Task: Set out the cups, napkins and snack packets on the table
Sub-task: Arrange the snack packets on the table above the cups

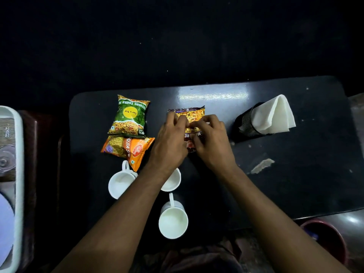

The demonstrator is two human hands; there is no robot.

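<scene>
1. Your left hand [170, 137] and right hand [210, 141] are both on the dark snack packet [194, 117], which lies flat on the dark table [295, 174].
2. Your left fingers [173, 117] are curled together over the packet's left edge; your right fingers [204, 122] are bent and pinched across its middle. Both hands press or grip the packet, though how firmly you cannot tell from here.
3. Only the packet's far end, with its yellow snack picture, shows beyond your fingertips; a strip of lettering shows between your two hands.
4. Left of your left fingers lies the green packet [129, 117], well apart from them, lengthwise away from you.
5. Just nearer you than the green one, touching its near edge, lies the orange packet [130, 149], whose right corner reaches close to your left wrist.
6. Nearer you than your fingers stand three white cups: one cup [120, 184] left of your left forearm, a second cup [172, 182] partly hidden under that forearm, and a third cup [173, 221] between your two forearms, handle pointing away from you.
7. Right of your right fingers, apart from them, a black mesh holder [246, 123] lies tipped on its side with white napkins [273, 115] sticking out of it.
8. Far left of your hands, beside the table, is a white tray [18, 174].
</scene>
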